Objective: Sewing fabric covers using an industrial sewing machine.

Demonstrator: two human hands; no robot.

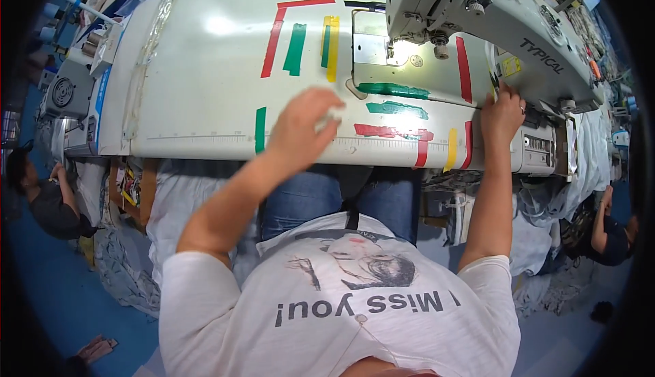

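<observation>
I sit at a white sewing table (205, 70) marked with red, green and yellow tape strips. My left hand (303, 128) hovers over the table's front edge, fingers pinched on a small white piece (333, 114). At the table's right side my right hand (503, 114) grips some thin pale material hanging beside the grey industrial sewing machine (498, 19). The needle area (402, 46) is lit, and nothing lies under it.
A grey motor box (65, 94) and thread spools stand at the table's left end. Pale fabric piles hang below the table on both sides. Two other people work nearby, one at the left (41, 196), one at the right (607, 230). The floor is blue.
</observation>
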